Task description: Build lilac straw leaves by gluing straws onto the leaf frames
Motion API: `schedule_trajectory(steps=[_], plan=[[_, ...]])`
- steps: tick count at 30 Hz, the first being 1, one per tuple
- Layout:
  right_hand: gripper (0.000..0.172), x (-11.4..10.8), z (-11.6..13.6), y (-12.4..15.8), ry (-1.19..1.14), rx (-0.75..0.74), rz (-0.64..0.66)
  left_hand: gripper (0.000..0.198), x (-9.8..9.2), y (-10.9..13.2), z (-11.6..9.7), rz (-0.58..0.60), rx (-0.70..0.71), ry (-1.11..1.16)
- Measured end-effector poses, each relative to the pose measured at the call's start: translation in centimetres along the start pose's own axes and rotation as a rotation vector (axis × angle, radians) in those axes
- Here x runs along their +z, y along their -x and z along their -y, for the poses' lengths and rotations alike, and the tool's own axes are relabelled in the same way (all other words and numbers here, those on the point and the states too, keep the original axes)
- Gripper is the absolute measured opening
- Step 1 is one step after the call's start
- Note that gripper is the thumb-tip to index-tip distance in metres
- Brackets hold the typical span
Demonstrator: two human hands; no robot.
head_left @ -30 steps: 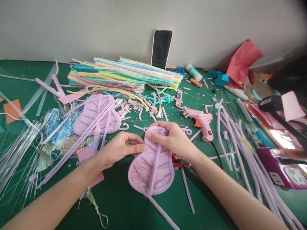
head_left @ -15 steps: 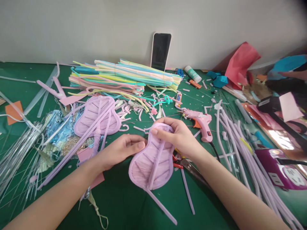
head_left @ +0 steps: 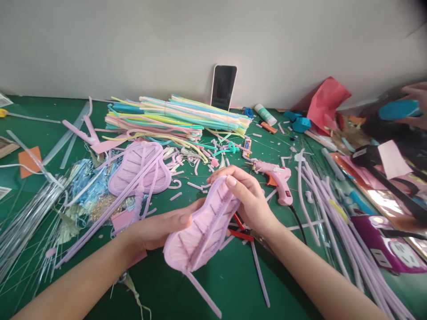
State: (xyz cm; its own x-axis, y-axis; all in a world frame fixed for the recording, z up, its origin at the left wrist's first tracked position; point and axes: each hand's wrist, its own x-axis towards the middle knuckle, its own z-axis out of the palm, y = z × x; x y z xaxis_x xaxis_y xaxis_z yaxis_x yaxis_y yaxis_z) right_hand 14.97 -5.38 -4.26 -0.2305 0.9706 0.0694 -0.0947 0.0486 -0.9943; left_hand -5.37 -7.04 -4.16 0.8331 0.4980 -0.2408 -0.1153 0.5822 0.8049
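Observation:
A lilac fan made of pipe cleaners, with dark vein lines and a thin stem at its lower end, is tilted between my hands above the table. My right hand grips its upper end, thumb on the front face and fingers behind. Along the left edge, my left hand holds it with the thumb on top; the other fingers are hidden behind. A second lilac fan lies at the left with loose lilac pipe cleaners across it. Below my right hand are red-handled pliers, partly covered.
A pink hot glue gun lies right of my hands, its cord trailing. Bundled coloured pipe cleaners lie behind, near a propped phone. Lilac pipe cleaners spread at the right; metal wires and tassels at the left.
The fan has moved a little left and down and turned to a steeper slant. My left hand has slid further along its left edge. The view has tipped slightly upward.

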Motion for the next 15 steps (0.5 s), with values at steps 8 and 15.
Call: schedule_trajectory(steps=[8, 15], plan=[[0.047, 1.1, 1.2, 1.4, 0.393, -0.143, 0.02, 0.104, 0.2, -0.5, -0.5, 0.049, -0.003, -0.237], [0.024, 1.4, 1.4, 1.5, 0.42, -0.131, -0.05, 0.104, 0.4, -0.6, -0.4, 0.067, -0.033, -0.288]])
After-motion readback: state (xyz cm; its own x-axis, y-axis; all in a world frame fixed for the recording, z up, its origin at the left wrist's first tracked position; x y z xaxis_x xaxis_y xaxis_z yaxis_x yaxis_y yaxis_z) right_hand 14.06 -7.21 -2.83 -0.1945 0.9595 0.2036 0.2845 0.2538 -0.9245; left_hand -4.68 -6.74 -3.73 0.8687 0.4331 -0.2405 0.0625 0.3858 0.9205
